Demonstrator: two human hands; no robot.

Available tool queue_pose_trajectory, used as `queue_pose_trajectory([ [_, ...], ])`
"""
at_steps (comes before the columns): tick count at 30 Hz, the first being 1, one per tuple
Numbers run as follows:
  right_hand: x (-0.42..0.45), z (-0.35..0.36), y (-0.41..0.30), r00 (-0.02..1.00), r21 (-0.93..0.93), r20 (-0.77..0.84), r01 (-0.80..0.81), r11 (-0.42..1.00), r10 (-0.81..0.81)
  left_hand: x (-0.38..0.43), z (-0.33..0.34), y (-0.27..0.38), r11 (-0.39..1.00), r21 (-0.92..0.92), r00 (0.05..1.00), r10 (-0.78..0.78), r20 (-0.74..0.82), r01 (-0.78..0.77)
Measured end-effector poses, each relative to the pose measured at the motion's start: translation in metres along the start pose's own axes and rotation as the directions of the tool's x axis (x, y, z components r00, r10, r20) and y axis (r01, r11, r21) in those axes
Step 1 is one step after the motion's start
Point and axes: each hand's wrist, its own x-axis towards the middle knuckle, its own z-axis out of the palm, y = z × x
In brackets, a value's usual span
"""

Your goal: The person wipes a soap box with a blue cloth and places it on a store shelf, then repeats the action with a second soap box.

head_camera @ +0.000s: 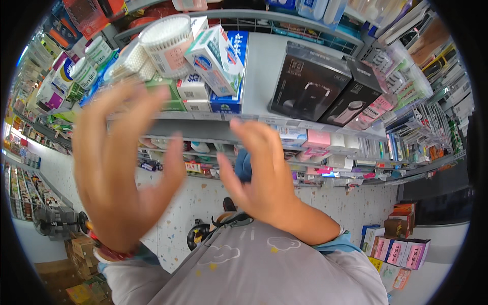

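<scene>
My left hand (118,167) is raised and blurred, its fingers spread and holding nothing. Its fingertips overlap the view of a round tub of cotton swabs (166,45) and a green box (163,82) on the shelf; whether they touch cannot be told. My right hand (263,171) hovers before the shelf's front edge (213,116), thumb apart from the fingers, with nothing in it. Beyond it, a white and green soap box (215,61) leans on a blue box (227,102). A black product box (309,82) stands farther right, beside a second black box (354,93).
Lower shelves hold pink and white boxes (316,139). White tubs (84,71) crowd the left side. On the floor are cartons (82,248) at left and stacked boxes (396,249) at right. A fan (49,221) stands at left, and a black round object (198,236) sits near my feet.
</scene>
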Motion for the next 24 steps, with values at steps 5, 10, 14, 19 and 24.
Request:
queue_pose_trajectory([
  [5, -0.065, -0.014, 0.009, 0.87, 0.313, 0.334, -0.464, 0.829, 0.362, -0.085, 0.092, 0.018, 0.783, -0.515, 0.934, -0.333, 0.128, 0.349],
  [10, -0.121, -0.033, 0.059, -0.005, 0.225, 0.829, -0.913, -0.341, 0.56, -0.106, 0.193, 0.018, 0.485, -0.529, 0.709, -0.581, 0.4, 0.696],
  [14, -0.151, -0.066, 0.072, -0.004, 0.211, 0.869, -0.902, -0.377, 0.495, -0.092, 0.231, 0.011, 0.845, -0.324, 0.903, -0.372, 0.216, 0.426],
  [19, -0.163, -0.088, 0.062, 0.027, 0.231, 0.834, -0.924, -0.305, 0.551, -0.078, 0.241, 0.008, 0.919, -0.274, 0.94, -0.209, 0.269, 0.283],
  [24, -0.181, -0.111, 0.063, 0.295, 0.331, 0.768, -0.943, 0.042, 0.569, -0.066, 0.248, -0.006, 0.942, -0.263, 0.93, -0.109, 0.351, 0.209],
])
